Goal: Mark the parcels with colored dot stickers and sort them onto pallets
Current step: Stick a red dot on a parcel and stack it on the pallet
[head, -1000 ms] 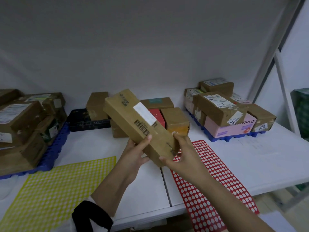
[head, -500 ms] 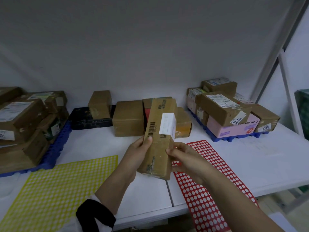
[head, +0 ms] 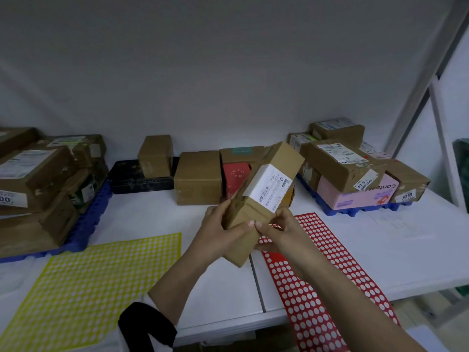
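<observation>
A long brown cardboard parcel (head: 269, 184) with a white shipping label is held tilted above the middle of the white table, its far end up and to the right. My left hand (head: 223, 235) grips its near left side. My right hand (head: 281, 232) holds its near right side, thumbs almost touching. A yellow dot sticker sheet (head: 86, 288) lies at the front left. A red dot sticker sheet (head: 319, 275) lies under my right forearm. A blue pallet (head: 88, 224) at the left and another blue pallet (head: 355, 212) at the right each carry several parcels.
Unsorted parcels stand along the back: a brown box (head: 198, 177), a red box (head: 236, 176), a teal-labelled box (head: 241, 153) and a box on a black tray (head: 142, 177). A seam (head: 257, 280) splits the table. A metal frame (head: 426, 72) rises at the right.
The parcel has been turned in both hands: its far end swung from upper left to upright to upper right, and the white label now faces me. Both hands slid to its near end.
</observation>
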